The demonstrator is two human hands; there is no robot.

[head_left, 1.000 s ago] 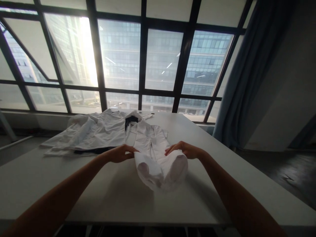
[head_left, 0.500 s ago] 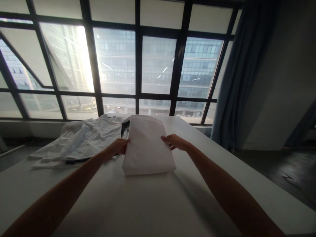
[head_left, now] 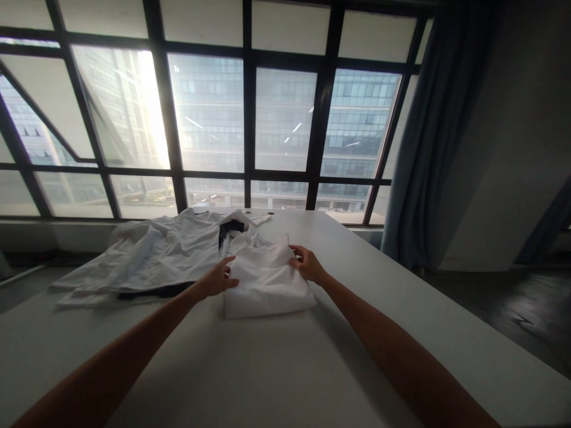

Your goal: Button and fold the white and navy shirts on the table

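A folded white shirt (head_left: 267, 285) lies on the white table (head_left: 250, 368) in front of me, its top layer rumpled and a corner standing up at the right. My left hand (head_left: 218, 276) is at its left edge, thumb and fingers apart, the thumb touching the cloth. At the right edge, my right hand (head_left: 307, 263) has its thumb and fingers on the raised fold of fabric. The fingertips there are partly hidden by the cloth.
More white garments (head_left: 156, 249) with dark trim lie spread out at the left, close against the folded shirt. Beyond the table stand large framed windows (head_left: 285, 119). A blue curtain (head_left: 414, 178) hangs at the right, past the table's edge.
The upper part of the folded shirt, raised upright before, has dropped down and crumpled. My left hand has let go and its fingers have spread; my right hand stays at the right edge.
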